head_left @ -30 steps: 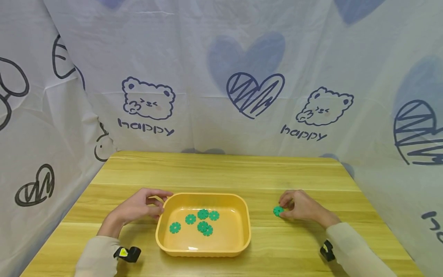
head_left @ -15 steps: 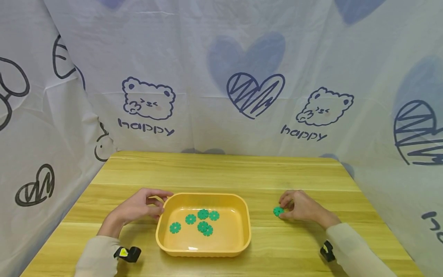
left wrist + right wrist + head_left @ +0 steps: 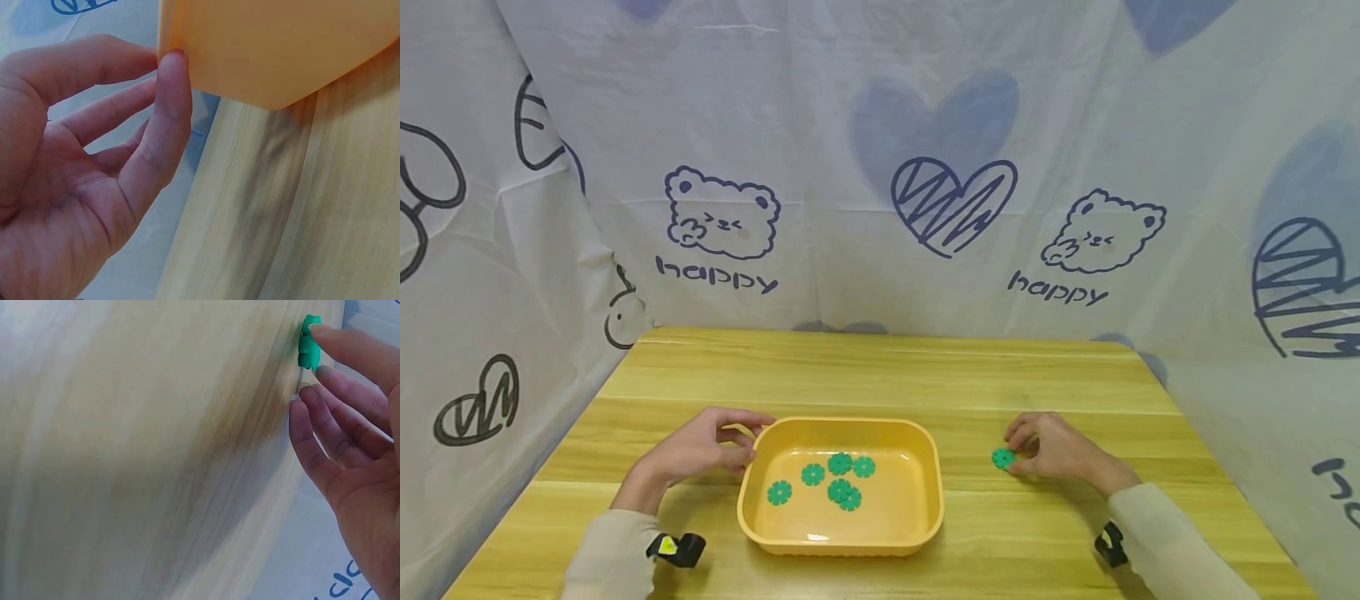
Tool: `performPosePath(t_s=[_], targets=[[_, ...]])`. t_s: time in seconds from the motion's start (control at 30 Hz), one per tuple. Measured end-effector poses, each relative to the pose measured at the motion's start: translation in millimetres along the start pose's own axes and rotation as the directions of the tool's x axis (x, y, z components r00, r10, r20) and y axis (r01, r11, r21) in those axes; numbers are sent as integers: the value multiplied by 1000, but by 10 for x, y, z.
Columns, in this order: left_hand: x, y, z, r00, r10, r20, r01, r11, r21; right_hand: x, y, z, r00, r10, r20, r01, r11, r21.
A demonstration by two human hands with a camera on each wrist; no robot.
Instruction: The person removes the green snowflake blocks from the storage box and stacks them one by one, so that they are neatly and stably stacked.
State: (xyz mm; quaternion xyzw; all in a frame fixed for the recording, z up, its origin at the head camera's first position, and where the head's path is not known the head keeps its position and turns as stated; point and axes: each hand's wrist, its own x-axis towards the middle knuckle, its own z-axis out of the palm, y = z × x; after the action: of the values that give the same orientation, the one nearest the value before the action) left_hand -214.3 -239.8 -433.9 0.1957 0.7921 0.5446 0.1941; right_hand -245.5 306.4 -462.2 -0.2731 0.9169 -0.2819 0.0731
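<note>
A yellow plastic tub (image 3: 842,546) holds several flat green notched building discs (image 3: 779,492), a few of them overlapping. At the tub's left end, my left hand (image 3: 703,450) grips its corner. In the left wrist view the fingertips (image 3: 172,69) meet at the tub's edge (image 3: 262,50). Right of the tub, my right hand (image 3: 1048,447) pinches another green notched building disc (image 3: 1002,457) low over the table. That green disc (image 3: 309,344) appears edge-on in the right wrist view, between the thumb and a finger, while the other fingers curve loosely below.
The wood-grain table (image 3: 880,375) reaches back to a white curtain (image 3: 835,250) printed with bears and hearts, which also hangs at both sides. Each sleeved wrist wears a black strap mount (image 3: 677,550).
</note>
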Motion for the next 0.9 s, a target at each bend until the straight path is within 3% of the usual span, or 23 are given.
performPosePath(t_s=[0.9], targets=[[-12, 24, 13, 1000, 8, -3, -8, 1000, -6, -20, 24, 18, 999, -37, -17, 37, 999, 11]])
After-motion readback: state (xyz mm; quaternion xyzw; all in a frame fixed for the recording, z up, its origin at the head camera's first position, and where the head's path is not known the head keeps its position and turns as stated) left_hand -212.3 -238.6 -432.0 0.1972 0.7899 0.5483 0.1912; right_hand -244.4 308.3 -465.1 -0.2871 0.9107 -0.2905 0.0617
